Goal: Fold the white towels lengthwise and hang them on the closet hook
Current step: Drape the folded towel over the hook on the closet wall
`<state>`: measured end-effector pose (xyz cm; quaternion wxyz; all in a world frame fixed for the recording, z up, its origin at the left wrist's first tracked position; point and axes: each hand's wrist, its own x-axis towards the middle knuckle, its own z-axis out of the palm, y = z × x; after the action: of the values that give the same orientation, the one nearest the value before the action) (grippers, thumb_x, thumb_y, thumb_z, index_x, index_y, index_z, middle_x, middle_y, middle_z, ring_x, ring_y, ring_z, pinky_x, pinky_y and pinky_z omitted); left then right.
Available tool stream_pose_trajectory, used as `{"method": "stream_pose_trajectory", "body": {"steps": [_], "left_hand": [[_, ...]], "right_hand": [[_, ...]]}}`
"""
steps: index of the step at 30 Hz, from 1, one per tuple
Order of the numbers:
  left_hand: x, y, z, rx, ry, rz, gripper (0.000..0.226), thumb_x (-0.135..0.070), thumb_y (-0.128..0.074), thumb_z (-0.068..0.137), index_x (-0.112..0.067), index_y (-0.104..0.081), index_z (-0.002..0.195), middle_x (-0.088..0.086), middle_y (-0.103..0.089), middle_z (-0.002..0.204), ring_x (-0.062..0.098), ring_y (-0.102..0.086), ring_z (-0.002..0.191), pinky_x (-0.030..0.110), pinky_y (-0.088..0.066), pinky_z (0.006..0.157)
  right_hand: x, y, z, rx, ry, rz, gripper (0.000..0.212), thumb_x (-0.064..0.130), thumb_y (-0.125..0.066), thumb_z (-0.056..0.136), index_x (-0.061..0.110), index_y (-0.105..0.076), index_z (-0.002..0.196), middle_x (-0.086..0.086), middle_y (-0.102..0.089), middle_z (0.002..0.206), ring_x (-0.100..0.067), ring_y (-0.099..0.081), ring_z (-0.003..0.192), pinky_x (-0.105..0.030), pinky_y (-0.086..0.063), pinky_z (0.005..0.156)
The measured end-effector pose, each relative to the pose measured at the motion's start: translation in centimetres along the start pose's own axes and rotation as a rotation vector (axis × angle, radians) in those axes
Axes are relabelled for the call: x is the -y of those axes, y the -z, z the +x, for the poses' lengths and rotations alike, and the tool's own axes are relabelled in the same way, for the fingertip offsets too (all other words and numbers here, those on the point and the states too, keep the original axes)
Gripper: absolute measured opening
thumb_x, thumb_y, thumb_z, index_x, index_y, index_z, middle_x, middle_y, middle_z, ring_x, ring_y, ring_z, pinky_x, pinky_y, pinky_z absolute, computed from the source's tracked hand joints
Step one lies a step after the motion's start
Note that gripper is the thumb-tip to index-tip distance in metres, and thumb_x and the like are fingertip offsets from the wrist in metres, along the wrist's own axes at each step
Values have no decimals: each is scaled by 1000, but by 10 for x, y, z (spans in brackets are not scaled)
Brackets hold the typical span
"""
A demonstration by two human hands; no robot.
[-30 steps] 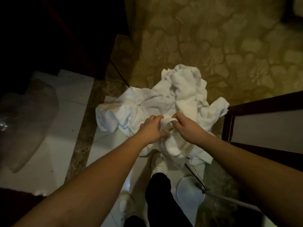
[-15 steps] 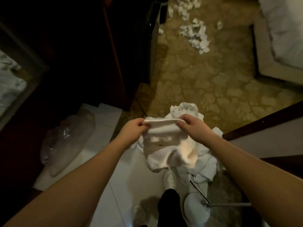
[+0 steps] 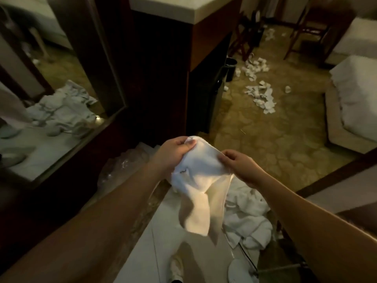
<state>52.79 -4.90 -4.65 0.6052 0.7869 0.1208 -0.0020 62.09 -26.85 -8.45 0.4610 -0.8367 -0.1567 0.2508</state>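
A small white towel (image 3: 201, 186) hangs in the air between my hands, its lower end drooping toward the floor. My left hand (image 3: 171, 155) grips its upper left corner with the thumb on top. My right hand (image 3: 239, 167) pinches the upper right edge. Below and to the right, a pile of white towels (image 3: 246, 219) lies crumpled on the floor. No closet hook is visible.
A dark wooden cabinet (image 3: 163, 68) with a light top stands straight ahead. A mirror (image 3: 51, 99) on the left reflects the towel pile. Clear plastic wrap (image 3: 122, 164) lies on the white tiles. Paper scraps (image 3: 259, 86) litter the carpet; a bed (image 3: 355, 103) is at right.
Both hands lifted one towel out of the pile and raised it. The view tilted up from the floor toward the cabinet and room. The towel now hangs more bunched.
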Motion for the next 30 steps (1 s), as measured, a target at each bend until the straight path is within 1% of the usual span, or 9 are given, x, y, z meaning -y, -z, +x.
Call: {"method": "stream_pose_trajectory", "body": {"steps": [4, 9, 13, 15, 17, 20, 22, 27, 30], "left_hand": [[-29, 1, -67, -47, -32, 5, 26, -37, -55, 100, -23, -74, 109, 1, -76, 98, 22, -71, 97, 47, -55, 94], [-58, 7, -154, -75, 8, 24, 16, -40, -62, 96, -34, -76, 101, -3, -76, 102, 18, -71, 99, 49, -55, 96], [-82, 36, -225, -100, 18, 24, 22, -45, -64, 93, -31, -76, 103, -3, -77, 95, 15, -74, 86, 32, -61, 75], [-96, 54, -260, -105, 10, 52, 19, -43, -63, 94, -32, -77, 99, -4, -77, 91, 11, -74, 79, 19, -55, 62], [-107, 71, -295, -136, 5, 98, 17, -42, -63, 95, -33, -77, 95, -3, -77, 87, 10, -73, 75, 16, -51, 59], [-113, 93, -346, -173, -10, 155, 21, -44, -62, 96, -28, -75, 99, 4, -76, 89, 23, -73, 81, 29, -53, 68], [-112, 108, -382, -195, -9, 152, 19, -41, -63, 95, -27, -75, 101, 1, -76, 91, 22, -74, 85, 32, -56, 74], [-98, 146, -485, -216, 22, 126, 29, -44, -75, 82, -30, -73, 107, -6, -77, 97, 13, -74, 89, 36, -57, 85], [-79, 165, -551, -245, 83, 95, 27, -52, -81, 73, -40, -70, 95, -11, -75, 97, 11, -71, 93, 27, -51, 77]], "right_hand": [[31, -20, -55, 98, 77, 100, 17, 42, -62, 97, 45, -75, 86, 9, -75, 85, -7, -70, 77, -29, -56, 76], [86, -44, -130, 143, 235, 108, 14, 41, -59, 98, 34, -72, 100, 3, -74, 93, -20, -72, 90, -34, -60, 81], [141, -68, -183, 147, 364, 48, 13, 52, -56, 92, 48, -69, 92, 14, -71, 91, -6, -69, 84, -28, -55, 78], [166, -81, -206, 147, 418, 1, 12, 60, -54, 89, 55, -64, 94, 22, -69, 92, 3, -66, 84, -24, -51, 76], [190, -95, -229, 144, 473, -32, 22, 70, -52, 81, 56, -62, 95, 24, -67, 93, 5, -64, 85, -27, -52, 79], [221, -123, -262, 169, 560, -48, 12, 59, -56, 90, 53, -64, 95, 25, -68, 95, 7, -63, 88, -16, -48, 77], [237, -146, -287, 189, 588, -18, 11, 47, -56, 97, 52, -66, 93, 25, -68, 94, 8, -64, 87, -11, -46, 69], [267, -216, -360, 244, 584, 130, 18, 46, -56, 96, 37, -72, 94, 11, -73, 92, -4, -70, 86, -23, -53, 77], [281, -261, -407, 250, 604, 155, 22, 52, -57, 91, 35, -72, 93, 9, -73, 92, -14, -69, 93, -35, -55, 87]]}}
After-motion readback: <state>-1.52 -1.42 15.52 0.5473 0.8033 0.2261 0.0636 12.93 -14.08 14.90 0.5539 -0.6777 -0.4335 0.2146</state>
